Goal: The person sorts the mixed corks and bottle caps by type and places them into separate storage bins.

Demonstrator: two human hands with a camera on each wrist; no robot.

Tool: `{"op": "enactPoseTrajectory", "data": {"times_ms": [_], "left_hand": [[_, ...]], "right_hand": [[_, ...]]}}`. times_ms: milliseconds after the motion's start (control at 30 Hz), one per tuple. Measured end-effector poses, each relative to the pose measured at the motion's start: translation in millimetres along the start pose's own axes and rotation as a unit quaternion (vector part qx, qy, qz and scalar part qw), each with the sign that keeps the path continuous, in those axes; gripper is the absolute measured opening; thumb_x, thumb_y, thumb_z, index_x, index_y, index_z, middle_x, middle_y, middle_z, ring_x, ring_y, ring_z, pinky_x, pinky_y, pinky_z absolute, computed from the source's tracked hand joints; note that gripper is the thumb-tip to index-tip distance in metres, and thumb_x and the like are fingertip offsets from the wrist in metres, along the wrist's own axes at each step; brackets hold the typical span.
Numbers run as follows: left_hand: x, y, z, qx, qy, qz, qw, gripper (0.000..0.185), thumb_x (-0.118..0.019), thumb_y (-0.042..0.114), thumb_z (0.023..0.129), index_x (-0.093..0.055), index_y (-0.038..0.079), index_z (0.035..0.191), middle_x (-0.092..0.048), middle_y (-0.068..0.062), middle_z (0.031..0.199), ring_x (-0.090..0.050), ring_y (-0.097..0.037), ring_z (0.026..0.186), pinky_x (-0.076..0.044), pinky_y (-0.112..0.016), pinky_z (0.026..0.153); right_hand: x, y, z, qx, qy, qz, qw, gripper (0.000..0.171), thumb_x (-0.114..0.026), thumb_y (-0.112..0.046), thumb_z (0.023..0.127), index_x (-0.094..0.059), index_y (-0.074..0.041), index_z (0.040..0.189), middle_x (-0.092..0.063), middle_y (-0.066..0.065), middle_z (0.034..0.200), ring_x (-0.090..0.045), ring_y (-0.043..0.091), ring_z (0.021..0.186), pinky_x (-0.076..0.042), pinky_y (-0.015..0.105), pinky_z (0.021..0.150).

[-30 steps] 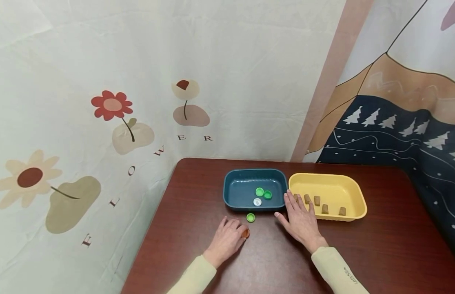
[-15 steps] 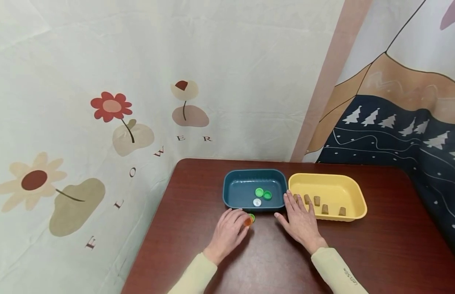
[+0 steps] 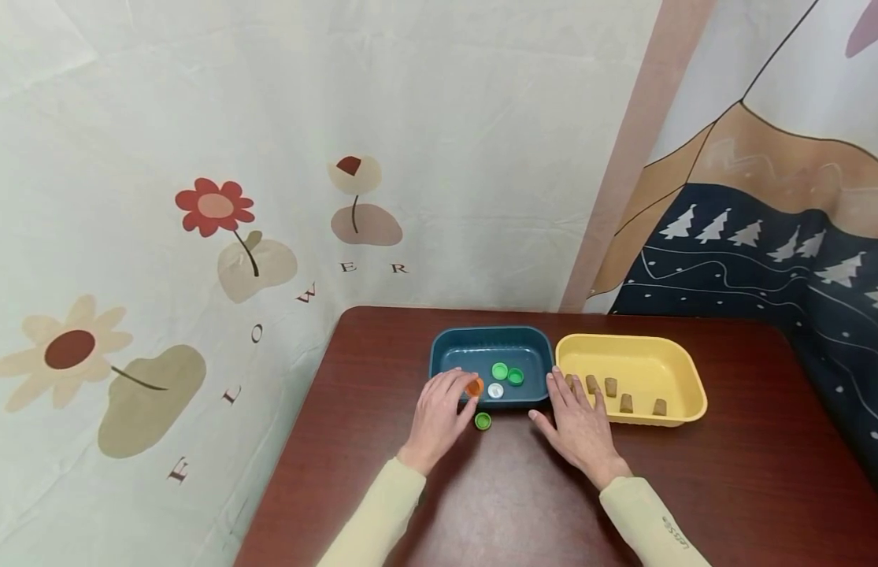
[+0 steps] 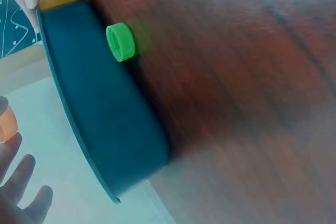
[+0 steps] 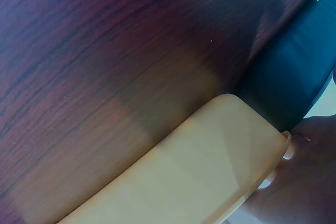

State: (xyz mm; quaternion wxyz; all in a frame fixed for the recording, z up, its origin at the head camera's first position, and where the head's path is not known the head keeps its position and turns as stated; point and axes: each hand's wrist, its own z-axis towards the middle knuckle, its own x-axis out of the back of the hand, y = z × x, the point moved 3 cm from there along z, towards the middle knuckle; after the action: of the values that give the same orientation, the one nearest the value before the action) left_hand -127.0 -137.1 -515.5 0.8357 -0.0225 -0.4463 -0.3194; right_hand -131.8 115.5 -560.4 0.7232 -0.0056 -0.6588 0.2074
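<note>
My left hand (image 3: 435, 421) pinches an orange bottle cap (image 3: 475, 387) between thumb and fingers, above the front left part of a dark blue tray (image 3: 467, 362). In the left wrist view the orange cap (image 4: 7, 125) shows at the left edge, higher than the tray's rim. Inside the tray lie two green caps (image 3: 516, 377) and a white cap (image 3: 495, 390). One more green cap (image 3: 483, 421) sits on the table just in front of the tray. My right hand (image 3: 583, 433) rests, fingers extended, on the front left rim of a yellow tray (image 3: 647, 366), beside the blue one.
Several brown cork-like pieces (image 3: 626, 403) stand or lie in the yellow tray. Both trays are side by side on a dark red wooden table (image 3: 495, 504). A printed cloth (image 3: 481, 157) hangs behind the table.
My left hand has picked up the orange cap from the table and carried it forward, past the green cap, over the blue tray. My right hand has stayed put.
</note>
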Motion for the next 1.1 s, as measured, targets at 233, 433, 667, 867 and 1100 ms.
{"op": "enactPoseTrajectory", "data": {"times_ms": [233, 433, 667, 867, 1100], "left_hand": [[-13.3, -9.2, 16.4, 0.063, 0.0, -0.015, 0.9979, 0.041, -0.084, 0.017, 0.088, -0.072, 0.011, 0.126, -0.071, -0.007, 0.122, -0.065, -0.026, 0.118, -0.052, -0.047, 0.1], [-24.0, -15.7, 28.7, 0.103, -0.01, -0.033, 0.9941, 0.04, -0.082, 0.018, 0.09, -0.071, 0.012, 0.127, -0.071, -0.006, 0.12, -0.066, -0.024, 0.112, -0.054, -0.046, 0.096], [-41.1, -23.3, 40.4, 0.162, -0.076, -0.009, 0.9837, 0.037, -0.08, 0.023, 0.092, -0.071, 0.012, 0.126, -0.072, -0.006, 0.116, -0.067, -0.026, 0.106, -0.055, -0.045, 0.091], [-55.0, -28.3, 46.4, 0.186, -0.138, 0.039, 0.972, 0.034, -0.081, 0.025, 0.091, -0.074, 0.011, 0.122, -0.072, -0.008, 0.113, -0.067, -0.028, 0.105, -0.055, -0.046, 0.086], [-67.7, -33.8, 48.7, 0.194, -0.194, 0.084, 0.958, 0.035, -0.082, 0.029, 0.09, -0.075, 0.011, 0.12, -0.07, -0.011, 0.119, -0.065, -0.031, 0.109, -0.055, -0.049, 0.085]], "right_hand": [[0, 1, 1, -0.001, 0.003, -0.002, 1.0, 0.083, -0.059, -0.057, 0.1, -0.039, -0.001, 0.158, -0.034, 0.016, 0.166, -0.033, 0.044, 0.149, -0.02, 0.07, 0.117], [0, 1, 0, -0.005, 0.002, 0.0, 1.0, 0.083, -0.059, -0.057, 0.1, -0.04, -0.002, 0.158, -0.033, 0.016, 0.166, -0.033, 0.044, 0.15, -0.02, 0.07, 0.116], [-2, 2, 0, -0.004, 0.005, -0.002, 1.0, 0.082, -0.059, -0.057, 0.1, -0.04, -0.002, 0.158, -0.033, 0.016, 0.166, -0.032, 0.044, 0.15, -0.02, 0.071, 0.116], [-4, 2, 1, -0.006, 0.002, -0.003, 1.0, 0.083, -0.059, -0.057, 0.099, -0.039, -0.002, 0.158, -0.033, 0.016, 0.166, -0.032, 0.043, 0.15, -0.019, 0.071, 0.117], [-4, 3, 2, -0.006, 0.003, -0.003, 1.0, 0.083, -0.06, -0.057, 0.099, -0.039, -0.002, 0.159, -0.033, 0.015, 0.166, -0.032, 0.043, 0.15, -0.018, 0.071, 0.117]]}}
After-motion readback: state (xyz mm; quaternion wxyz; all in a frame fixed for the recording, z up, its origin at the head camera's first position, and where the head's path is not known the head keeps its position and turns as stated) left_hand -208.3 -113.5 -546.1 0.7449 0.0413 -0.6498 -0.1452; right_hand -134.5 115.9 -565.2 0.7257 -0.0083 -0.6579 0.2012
